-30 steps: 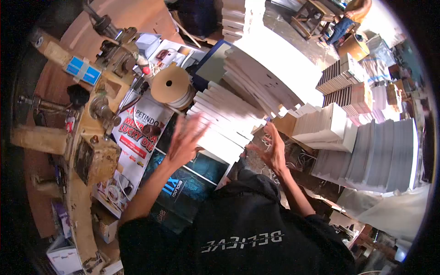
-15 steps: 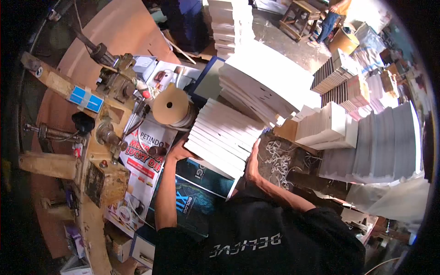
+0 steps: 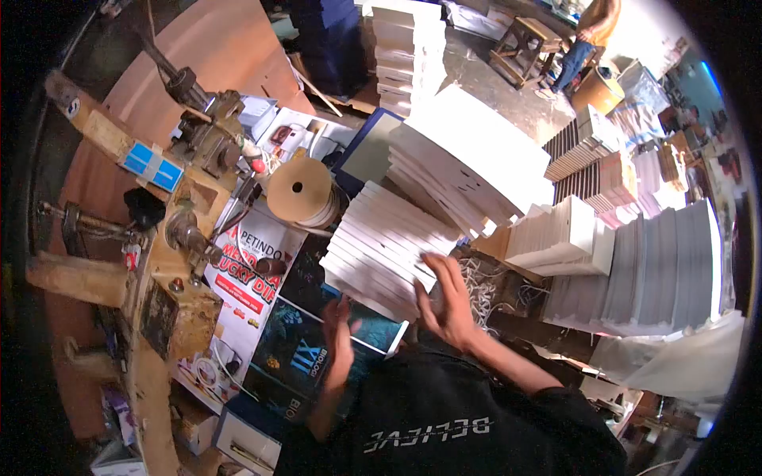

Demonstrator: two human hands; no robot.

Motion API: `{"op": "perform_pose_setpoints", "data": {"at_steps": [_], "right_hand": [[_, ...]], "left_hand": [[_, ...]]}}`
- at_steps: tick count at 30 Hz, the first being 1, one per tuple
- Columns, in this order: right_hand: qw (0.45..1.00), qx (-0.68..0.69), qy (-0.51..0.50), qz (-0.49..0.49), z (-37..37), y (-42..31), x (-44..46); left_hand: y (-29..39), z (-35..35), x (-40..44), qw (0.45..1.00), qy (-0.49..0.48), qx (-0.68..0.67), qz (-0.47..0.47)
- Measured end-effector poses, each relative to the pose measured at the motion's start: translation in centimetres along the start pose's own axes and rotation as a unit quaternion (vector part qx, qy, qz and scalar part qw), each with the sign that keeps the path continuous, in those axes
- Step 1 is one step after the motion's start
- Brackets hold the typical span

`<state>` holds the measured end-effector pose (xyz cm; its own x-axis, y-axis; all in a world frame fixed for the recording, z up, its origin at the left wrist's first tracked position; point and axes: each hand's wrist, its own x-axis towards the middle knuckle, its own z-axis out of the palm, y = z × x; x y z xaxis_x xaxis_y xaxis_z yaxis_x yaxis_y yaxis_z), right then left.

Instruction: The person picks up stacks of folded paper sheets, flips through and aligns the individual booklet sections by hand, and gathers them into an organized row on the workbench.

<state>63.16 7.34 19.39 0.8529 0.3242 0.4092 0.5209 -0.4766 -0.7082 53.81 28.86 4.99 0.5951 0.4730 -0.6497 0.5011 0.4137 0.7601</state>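
One left hand (image 3: 340, 329) and one right hand (image 3: 451, 305) flank stacked paper (image 3: 381, 242).

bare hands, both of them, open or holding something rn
Left hand: open, blurred, near the white row of paper blocks; contact unclear.
Right hand: open, fingers at the row's right end.

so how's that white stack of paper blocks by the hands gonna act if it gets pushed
The white stack would probably slip apart in layers, since its many separate blocks have uneven edges and no strap shows around them. It is likely heavy for its size, being closely packed paper. Single blocks may flex, as they look thin.
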Motion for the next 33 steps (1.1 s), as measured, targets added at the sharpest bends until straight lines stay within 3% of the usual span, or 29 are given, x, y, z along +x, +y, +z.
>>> {"op": "perform_pose_setpoints", "data": {"at_steps": [1, 3, 6, 9, 11, 13, 15, 16, 18, 20, 21, 23, 25, 27, 30, 31, 33], "right_hand": [[0.999, -0.032, -0.032, -0.027, 0.7, 0.0, 2.2], [0.99, -0.13, -0.052, 0.01, 4.2, 3.0, 6.6], [0.97, -0.24, -0.027, -0.027, 8.8, 7.6, 8.6], [0.962, -0.271, 0.006, -0.038, 9.4, 6.2, 7.6], [0.965, -0.261, -0.004, -0.028, 9.7, 5.1, 7.1], [0.956, -0.291, -0.043, 0.006, 9.9, 5.3, 7.2], [0.972, -0.231, -0.043, -0.005, 9.8, 6.7, 7.7], [0.984, -0.172, -0.041, -0.022, 9.9, 7.7, 7.6], [0.977, -0.207, -0.053, -0.018, 10.8, 9.7, 7.3], [0.99, -0.096, -0.099, -0.008, 6.6, 3.9, 7.7], [0.995, -0.029, -0.043, -0.09, 3.8, 0.6, 7.6], [0.988, -0.045, 0.034, -0.142, -2.3, -2.8, 7.3], [0.977, -0.011, 0.201, -0.063, -5.5, -0.2, 5.8], [0.935, 0.058, 0.333, 0.106, -8.8, 0.6, 5.8], [0.849, 0.319, 0.286, 0.308, -11.0, 7.7, 4.3], [0.85, 0.32, 0.287, 0.304, -10.7, 7.1, 4.7], [0.801, 0.369, 0.268, 0.389, -9.8, 5.3, 5.8]], "left_hand": [[-0.3, 1.3, -1.6, 0.994, -0.02, -0.108, -0.029], [1.6, 3.5, -3.6, 0.981, -0.061, -0.183, -0.034], [2.2, 4.9, -2.6, 0.976, -0.082, -0.198, -0.04], [0.9, 4.9, -2.0, 0.976, -0.147, -0.161, 0.023], [-1.0, 4.2, -0.6, 0.975, -0.122, -0.188, -0.002], [0.1, 4.8, -1.0, 0.987, -0.09, -0.128, 0.043], [-0.7, 5.8, 1.7, 0.983, -0.083, 0.028, 0.162], [1.4, 6.5, 0.4, 0.996, -0.067, 0.027, 0.061], [3.0, 6.6, -0.9, 0.994, -0.108, -0.002, -0.026], [-0.7, 4.1, 1.7, 0.982, -0.177, -0.055, -0.028], [2.7, 4.2, -0.5, 0.988, -0.135, -0.021, -0.074], [3.1, 2.3, 0.1, 0.996, -0.07, 0.045, -0.037], [4.3, 1.2, 0.6, 0.955, 0.085, 0.218, 0.184], [8.8, 2.1, -0.9, 0.849, 0.19, 0.272, 0.412], [17.4, 7.6, -3.0, 0.859, 0.005, 0.114, 0.498], [19.6, 10.1, -2.8, 0.858, -0.066, 0.091, 0.501], [23.1, 15.6, -1.0, 0.848, -0.152, 0.09, 0.5]]}}
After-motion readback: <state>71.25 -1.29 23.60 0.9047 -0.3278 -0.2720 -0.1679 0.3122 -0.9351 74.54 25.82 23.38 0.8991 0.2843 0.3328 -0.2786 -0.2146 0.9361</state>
